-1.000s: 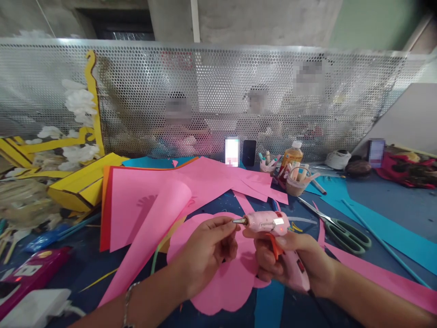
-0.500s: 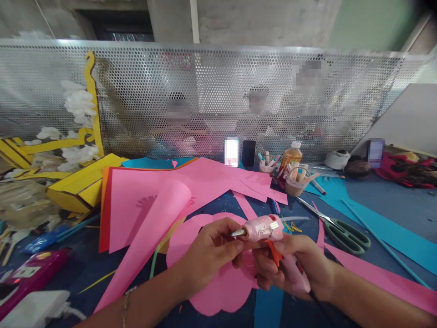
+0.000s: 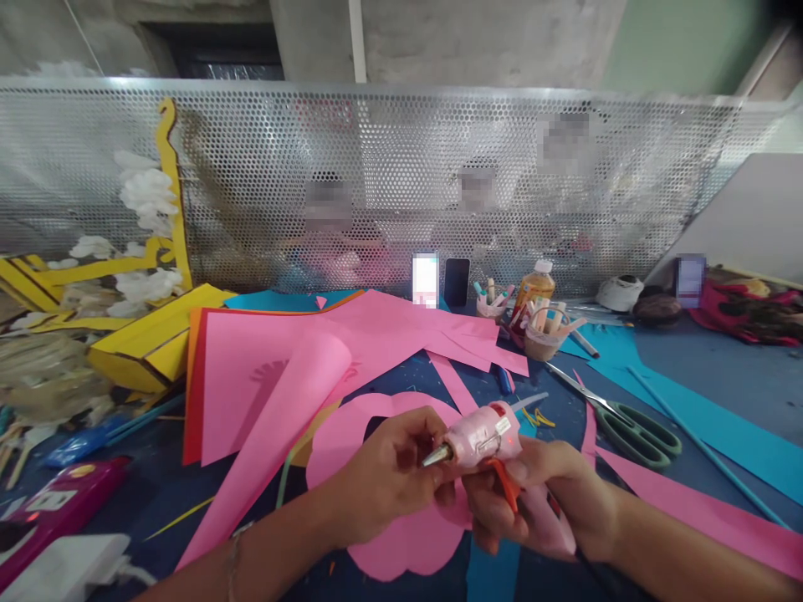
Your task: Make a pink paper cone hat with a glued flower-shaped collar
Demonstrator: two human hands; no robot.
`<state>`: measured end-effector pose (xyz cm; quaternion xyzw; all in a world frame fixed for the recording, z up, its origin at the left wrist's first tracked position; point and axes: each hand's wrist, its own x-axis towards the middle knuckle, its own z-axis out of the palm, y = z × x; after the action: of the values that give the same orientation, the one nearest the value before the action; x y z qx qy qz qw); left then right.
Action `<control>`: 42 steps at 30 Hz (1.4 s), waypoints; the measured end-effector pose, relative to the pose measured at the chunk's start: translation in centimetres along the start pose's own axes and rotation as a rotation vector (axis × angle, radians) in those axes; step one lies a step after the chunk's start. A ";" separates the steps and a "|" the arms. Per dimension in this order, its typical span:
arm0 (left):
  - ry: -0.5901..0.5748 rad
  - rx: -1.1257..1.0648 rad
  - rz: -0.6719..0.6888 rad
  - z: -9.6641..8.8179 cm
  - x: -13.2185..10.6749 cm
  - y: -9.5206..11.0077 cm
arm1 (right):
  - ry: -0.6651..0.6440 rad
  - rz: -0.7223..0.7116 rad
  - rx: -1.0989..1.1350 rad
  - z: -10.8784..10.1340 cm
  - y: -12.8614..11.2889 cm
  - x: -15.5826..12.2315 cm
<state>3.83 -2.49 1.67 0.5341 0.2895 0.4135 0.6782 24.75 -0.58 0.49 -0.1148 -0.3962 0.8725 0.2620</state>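
Your left hand (image 3: 389, 478) and right hand (image 3: 539, 502) grip a pink hot glue gun (image 3: 483, 436) with a metal nozzle, above a pink scalloped paper cutout (image 3: 401, 552), green-handled steel scissors (image 3: 636, 439) lying nearby.

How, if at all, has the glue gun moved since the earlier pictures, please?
Yes: the glue gun has dropped, nozzle tipped down, judged against the scissors.

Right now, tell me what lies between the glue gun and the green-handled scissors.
The head view shows yellow scraps and a narrow pink paper strip on the dark blue mat between the glue gun and the green-handled scissors.
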 end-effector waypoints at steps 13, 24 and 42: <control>0.111 -0.129 0.063 -0.8 0.2 0.9 | 0.002 -0.083 -0.022 0.6 -1.1 -0.2; 0.571 -0.077 0.343 -4.1 0.8 4.4 | 0.394 -0.293 -0.312 0.8 -1.4 -0.6; 0.573 0.441 0.261 -5.4 1.1 3.7 | 0.492 -0.138 -0.607 0.9 -1.3 -0.4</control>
<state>-1.06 1.40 3.83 0.5622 0.4789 0.5567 0.3804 25.19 -0.61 2.09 -0.3656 -0.5683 0.6425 0.3613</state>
